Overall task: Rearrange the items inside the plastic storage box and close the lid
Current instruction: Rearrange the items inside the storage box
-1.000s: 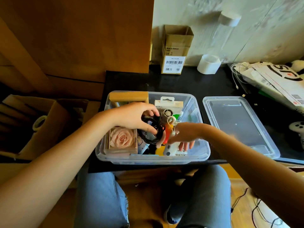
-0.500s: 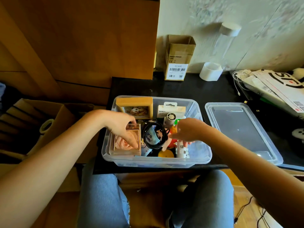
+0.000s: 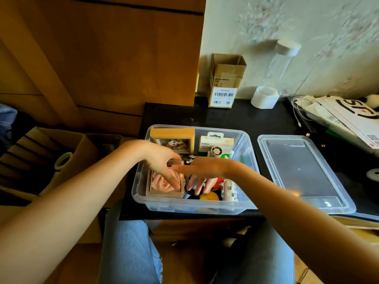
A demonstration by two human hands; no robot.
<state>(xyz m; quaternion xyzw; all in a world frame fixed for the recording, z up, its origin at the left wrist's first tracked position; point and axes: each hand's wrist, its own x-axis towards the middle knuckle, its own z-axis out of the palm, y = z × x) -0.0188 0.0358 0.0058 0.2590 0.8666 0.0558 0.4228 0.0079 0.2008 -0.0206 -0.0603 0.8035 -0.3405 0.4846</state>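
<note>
Head view shows the plastic storage box (image 3: 141, 189) on the dark table (image 3: 235, 119), open, with both hands inside it. The left hand (image 3: 162, 165) grasps the clear case with the pink rose (image 3: 162, 184) at the box's near-left corner, fingers curled over its top. The right hand (image 3: 202, 174) is released, its fingers straight and reaching down among the small items in the middle. The lid (image 3: 303, 171) lies flat just beside the box, on its right. I judge the rearranging is in progress, and closing the lid is not yet begun.
</note>
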